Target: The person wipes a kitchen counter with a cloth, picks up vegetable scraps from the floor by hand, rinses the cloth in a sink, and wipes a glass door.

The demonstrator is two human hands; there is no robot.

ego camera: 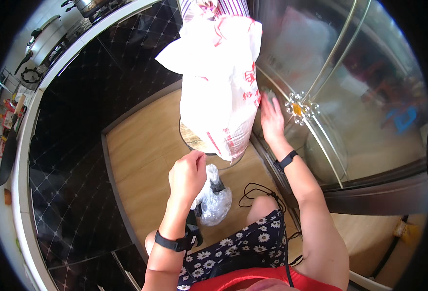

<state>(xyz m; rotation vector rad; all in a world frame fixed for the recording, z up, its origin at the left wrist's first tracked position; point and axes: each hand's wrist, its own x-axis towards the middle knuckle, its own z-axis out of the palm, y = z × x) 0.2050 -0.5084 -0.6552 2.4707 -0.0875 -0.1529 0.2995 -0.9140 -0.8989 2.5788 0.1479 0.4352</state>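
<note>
My left hand [188,176] is curled in a loose fist above the floor, with nothing visible in it. Below and beside it, a crumpled clear plastic bag [215,207] with something dark inside lies between my knees. My right hand [273,118] reaches forward with fingers stretched out, between a tall white woven sack [217,98] with red printing and a glossy door panel [308,65]. A small grey-green patch shows at its fingertips; whether this is a cloth or a reflection I cannot tell. The sack stands upright on a round stand [196,140], its top overexposed.
Black tiled cabinet fronts [79,127] curve along the left under a white counter edge, which carries pots [48,42] and a cleaver [10,149]. A flower-shaped ornament [298,108] sticks out from the door panel. Black cable [259,191] loops on the wood-look floor near my knee.
</note>
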